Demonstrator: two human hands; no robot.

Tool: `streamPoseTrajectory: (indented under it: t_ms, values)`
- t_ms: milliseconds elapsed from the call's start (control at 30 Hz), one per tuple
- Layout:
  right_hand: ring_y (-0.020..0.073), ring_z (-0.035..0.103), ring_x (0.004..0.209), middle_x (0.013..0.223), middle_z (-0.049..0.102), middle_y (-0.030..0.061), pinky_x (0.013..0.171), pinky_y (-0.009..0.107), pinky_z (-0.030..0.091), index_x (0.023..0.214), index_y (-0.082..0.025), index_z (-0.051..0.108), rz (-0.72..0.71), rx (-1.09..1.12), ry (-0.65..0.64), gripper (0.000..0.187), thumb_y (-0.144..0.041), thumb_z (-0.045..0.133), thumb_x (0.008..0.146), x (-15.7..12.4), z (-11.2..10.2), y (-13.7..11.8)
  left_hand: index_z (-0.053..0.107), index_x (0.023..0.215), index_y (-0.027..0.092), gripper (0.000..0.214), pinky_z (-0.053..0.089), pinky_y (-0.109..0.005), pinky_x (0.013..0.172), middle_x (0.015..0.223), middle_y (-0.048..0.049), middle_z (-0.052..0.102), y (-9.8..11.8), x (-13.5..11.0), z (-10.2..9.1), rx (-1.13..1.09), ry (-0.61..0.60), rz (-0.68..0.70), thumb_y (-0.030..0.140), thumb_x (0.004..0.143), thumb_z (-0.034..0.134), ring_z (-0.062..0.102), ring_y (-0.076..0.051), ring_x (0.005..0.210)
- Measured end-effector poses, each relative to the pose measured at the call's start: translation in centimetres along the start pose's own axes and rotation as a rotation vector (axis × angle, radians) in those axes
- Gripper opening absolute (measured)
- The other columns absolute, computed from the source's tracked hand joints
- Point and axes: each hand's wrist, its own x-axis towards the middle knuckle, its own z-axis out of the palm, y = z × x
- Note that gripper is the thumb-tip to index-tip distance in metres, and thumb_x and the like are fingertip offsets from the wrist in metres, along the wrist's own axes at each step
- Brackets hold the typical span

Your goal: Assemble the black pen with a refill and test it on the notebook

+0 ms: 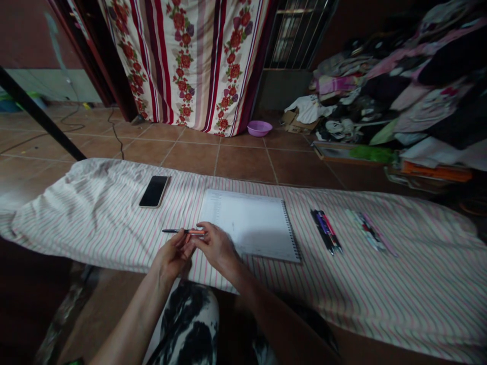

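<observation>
I judged that the pen (193, 231) could slip and roll across the striped cloth (122, 235), since only fingertips of the left hand (175, 256) and right hand (219, 247) clamped it. On my feed, the left palm turned upward, right knuckles uppermost. The pen pointed leftward beside the notebook (249, 218); the phone (154, 191) lay beyond.

Hands (218, 247), two; held pen (195, 232), one; notebook (247, 223), one; phone (154, 191), one; pen groups (326, 230), two; purple bowl (259, 129), one; curtain (198, 66), one.
</observation>
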Motion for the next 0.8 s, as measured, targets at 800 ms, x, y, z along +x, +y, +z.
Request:
streamPoseTrajectory:
  t_ms: [800]
  values:
    - [0.0184, 0.061, 0.092, 0.101, 0.064, 0.0061, 0.082, 0.030, 0.047, 0.103, -0.019, 0.058, -0.099, 0.030, 0.013, 0.030, -0.016, 0.064, 0.074, 0.2, 1.0, 0.0, 0.058, 0.070, 0.011, 0.016, 0.052, -0.019, 0.052, 0.065, -0.0039, 0.063, -0.5, -0.1, -0.1, 0.014, -0.014, 0.073, 0.007, 0.083, 0.050, 0.062, -0.011, 0.056]
